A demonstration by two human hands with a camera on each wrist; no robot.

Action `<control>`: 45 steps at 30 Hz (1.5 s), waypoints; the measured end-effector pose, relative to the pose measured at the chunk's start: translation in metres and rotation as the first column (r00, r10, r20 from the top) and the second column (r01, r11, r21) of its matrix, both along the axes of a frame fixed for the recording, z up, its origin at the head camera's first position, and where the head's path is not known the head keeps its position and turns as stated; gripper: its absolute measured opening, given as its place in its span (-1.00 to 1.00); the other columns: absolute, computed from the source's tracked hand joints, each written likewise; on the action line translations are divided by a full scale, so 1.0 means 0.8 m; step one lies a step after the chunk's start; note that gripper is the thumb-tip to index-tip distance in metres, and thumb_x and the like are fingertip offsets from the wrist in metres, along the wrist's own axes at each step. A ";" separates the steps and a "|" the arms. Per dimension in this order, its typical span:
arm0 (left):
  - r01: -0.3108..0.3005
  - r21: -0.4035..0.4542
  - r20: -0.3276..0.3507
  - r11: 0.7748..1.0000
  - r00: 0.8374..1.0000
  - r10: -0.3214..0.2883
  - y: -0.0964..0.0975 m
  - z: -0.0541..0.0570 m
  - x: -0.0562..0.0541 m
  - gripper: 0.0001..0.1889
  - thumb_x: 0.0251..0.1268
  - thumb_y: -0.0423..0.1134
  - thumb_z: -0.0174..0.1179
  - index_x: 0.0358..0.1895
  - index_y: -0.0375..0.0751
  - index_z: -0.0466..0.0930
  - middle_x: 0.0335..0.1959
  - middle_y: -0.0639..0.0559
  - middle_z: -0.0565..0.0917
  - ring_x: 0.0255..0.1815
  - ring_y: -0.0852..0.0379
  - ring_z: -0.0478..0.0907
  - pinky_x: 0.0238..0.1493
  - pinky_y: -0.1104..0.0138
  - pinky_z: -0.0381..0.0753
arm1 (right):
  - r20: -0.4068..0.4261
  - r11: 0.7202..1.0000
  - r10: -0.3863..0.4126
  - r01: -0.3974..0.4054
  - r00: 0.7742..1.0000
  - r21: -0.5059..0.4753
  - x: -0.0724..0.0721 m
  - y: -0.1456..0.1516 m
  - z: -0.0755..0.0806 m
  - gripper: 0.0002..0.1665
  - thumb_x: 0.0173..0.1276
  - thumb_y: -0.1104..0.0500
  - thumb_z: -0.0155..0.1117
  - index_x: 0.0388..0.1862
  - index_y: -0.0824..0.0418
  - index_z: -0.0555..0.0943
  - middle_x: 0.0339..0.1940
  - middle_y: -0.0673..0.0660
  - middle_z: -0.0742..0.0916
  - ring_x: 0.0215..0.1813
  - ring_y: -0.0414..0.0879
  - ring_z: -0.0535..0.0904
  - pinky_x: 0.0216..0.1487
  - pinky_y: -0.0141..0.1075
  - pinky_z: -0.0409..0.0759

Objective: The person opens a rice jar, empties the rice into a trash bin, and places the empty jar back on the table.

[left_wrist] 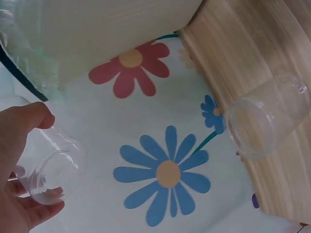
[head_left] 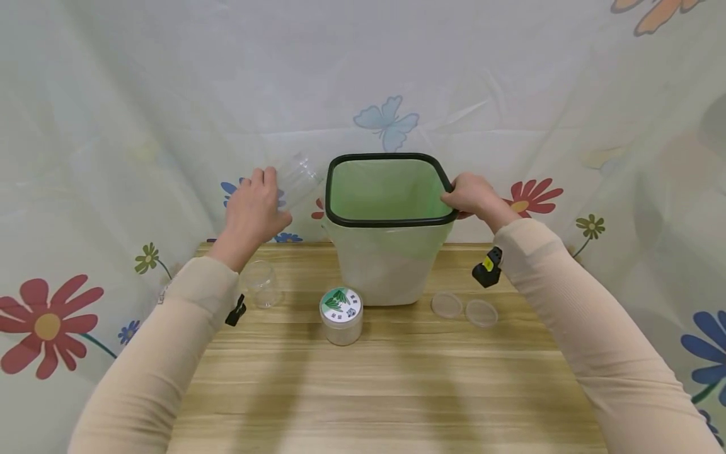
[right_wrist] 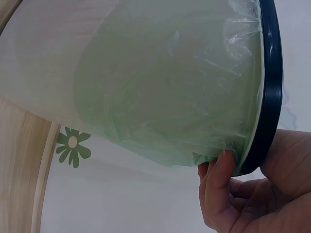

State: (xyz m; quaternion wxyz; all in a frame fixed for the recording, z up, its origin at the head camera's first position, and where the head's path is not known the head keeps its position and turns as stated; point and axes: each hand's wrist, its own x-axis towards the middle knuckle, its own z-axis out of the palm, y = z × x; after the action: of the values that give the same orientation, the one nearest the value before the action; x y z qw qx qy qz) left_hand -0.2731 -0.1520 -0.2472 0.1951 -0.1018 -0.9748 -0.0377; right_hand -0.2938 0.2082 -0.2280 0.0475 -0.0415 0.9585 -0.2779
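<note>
My left hand (head_left: 252, 211) grips a clear plastic jar (head_left: 300, 180), raised and tilted beside the left side of the trash bin. In the left wrist view the thumb and fingers wrap round this see-through jar (left_wrist: 63, 155). At the bin's right rim, my right hand (head_left: 475, 195) pinches the black rim ring (head_left: 391, 223) of the pale trash bin (head_left: 382, 277). A thin green trash bag (right_wrist: 165, 92) lines the bin and folds over its outside, with the right fingers curled against its edge.
Left on the wooden table (head_left: 363, 391) stands another clear jar (head_left: 263, 287). A jar with a green and white printed lid (head_left: 341, 305) sits before the bin. Two clear round lids (head_left: 447, 305) lie to its right. A flowered curtain (head_left: 272, 75) hangs behind.
</note>
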 end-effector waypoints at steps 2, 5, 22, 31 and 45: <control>-0.008 0.036 0.020 0.999 1.000 0.007 -0.002 -0.008 0.000 -0.25 -0.03 -0.12 0.22 0.20 -0.43 0.13 -0.05 -0.29 0.39 -0.26 -0.19 0.40 -0.39 0.08 0.49 | -0.001 1.000 0.000 0.000 1.000 -0.001 0.000 0.001 0.000 -0.74 0.24 0.22 -0.03 -0.34 0.45 0.46 -0.46 0.21 0.57 -0.61 -0.19 0.54 -0.49 -0.37 0.62; -0.014 0.078 0.042 0.997 0.999 0.010 -0.005 -0.019 0.000 -0.22 -0.06 -0.11 0.26 0.20 -0.41 0.12 -0.03 -0.27 0.37 -0.23 -0.18 0.40 -0.37 0.08 0.50 | -0.001 1.000 0.001 -0.001 1.000 -0.002 0.000 0.001 0.000 -0.73 0.23 0.22 -0.04 -0.33 0.45 0.47 -0.46 0.21 0.58 -0.60 -0.18 0.55 -0.48 -0.36 0.62; -0.031 0.346 0.058 0.938 0.998 0.012 -0.010 -0.087 -0.004 -0.22 -0.13 -0.13 0.32 0.18 -0.36 0.13 -0.04 -0.24 0.37 -0.14 -0.19 0.43 -0.21 0.00 0.49 | -0.004 1.000 -0.002 0.002 1.000 -0.003 0.003 0.004 0.002 -0.68 0.25 0.20 -0.03 -0.27 0.47 0.50 -0.40 0.25 0.59 -0.62 -0.21 0.55 -0.42 -0.32 0.64; -0.024 0.488 0.100 0.873 0.995 -0.029 -0.003 -0.132 -0.003 -0.22 -0.19 -0.17 0.34 0.15 -0.32 0.15 0.07 -0.24 0.39 -0.05 -0.17 0.45 -0.08 0.01 0.48 | -0.014 1.000 0.002 -0.002 1.000 0.009 0.005 0.006 0.003 -0.70 0.25 0.19 -0.03 -0.31 0.45 0.50 -0.47 0.20 0.58 -0.63 -0.20 0.56 -0.47 -0.34 0.62; -0.054 0.595 0.232 0.802 0.967 -0.107 0.008 -0.193 0.000 -0.17 -0.17 -0.12 0.42 0.19 -0.20 0.11 0.15 -0.26 0.42 0.10 -0.21 0.43 0.05 0.00 0.48 | -0.026 1.000 0.003 -0.003 1.000 0.011 0.006 0.007 -0.001 -0.74 0.26 0.19 -0.05 -0.43 0.38 0.48 -0.58 0.11 0.54 -0.55 -0.06 0.62 -0.45 -0.32 0.63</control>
State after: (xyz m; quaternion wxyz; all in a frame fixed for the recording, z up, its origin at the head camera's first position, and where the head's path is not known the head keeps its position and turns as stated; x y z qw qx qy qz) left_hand -0.2735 -0.1459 -0.4014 0.0899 -0.0434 -0.9285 -0.3577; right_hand -0.2889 0.2136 -0.2285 0.0356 -0.0462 0.9606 -0.2719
